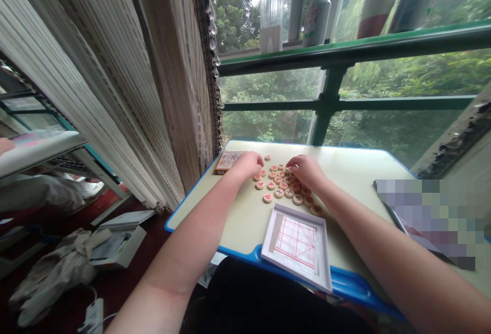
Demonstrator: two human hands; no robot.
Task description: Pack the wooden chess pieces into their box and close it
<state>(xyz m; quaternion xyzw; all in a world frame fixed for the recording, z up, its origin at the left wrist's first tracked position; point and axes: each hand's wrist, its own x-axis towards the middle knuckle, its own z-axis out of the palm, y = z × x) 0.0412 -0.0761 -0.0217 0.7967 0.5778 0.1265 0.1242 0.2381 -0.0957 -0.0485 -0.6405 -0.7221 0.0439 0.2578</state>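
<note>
Several round wooden chess pieces [283, 186] with red and dark characters lie in a loose cluster on the pale tabletop [353, 170]. My left hand [247, 164] rests at the cluster's left edge, fingers curled down onto the pieces. On the right side of the cluster my right hand [305, 169] has its fingers bent and pinched over the pieces. What either hand grips, if anything, is hidden under the fingers. A white shallow box [297, 246] with a folded red-lined board inside sits near the table's front edge.
An orange box lid [227, 161] lies at the table's far left corner. The table has a blue rim [345, 283]. A blurred-out item [433, 219] lies to the right. Striped curtains [126, 83] hang left; cans [316, 19] stand on the window ledge. Clutter covers the floor at left.
</note>
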